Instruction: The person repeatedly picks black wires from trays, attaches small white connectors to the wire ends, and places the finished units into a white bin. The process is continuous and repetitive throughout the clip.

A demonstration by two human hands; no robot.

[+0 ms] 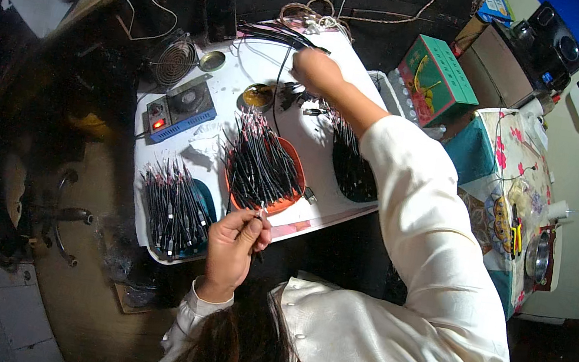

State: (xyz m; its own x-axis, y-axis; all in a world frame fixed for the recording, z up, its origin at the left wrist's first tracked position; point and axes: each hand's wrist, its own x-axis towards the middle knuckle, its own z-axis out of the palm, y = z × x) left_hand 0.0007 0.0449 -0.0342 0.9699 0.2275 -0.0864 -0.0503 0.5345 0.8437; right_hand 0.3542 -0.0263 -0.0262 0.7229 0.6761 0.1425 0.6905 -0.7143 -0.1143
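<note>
Wires everywhere: a person sits at a white board (328,123) crowded with short black leads. The left hand (236,237) is at the board's near edge, fingers pinched tight on the end of a lead from the heap in the orange tray (296,171) at the middle. The right hand (315,69) reaches to the far edge, closed over a bundle of black wires (278,34) that fans out there. A blue tray (205,202) of more leads sits at the near left corner; a dark tray (353,168), also full, lies under the right forearm. A small heater box (179,110) with a red light stands at the left edge, a round fan (173,60) beyond it.
</note>
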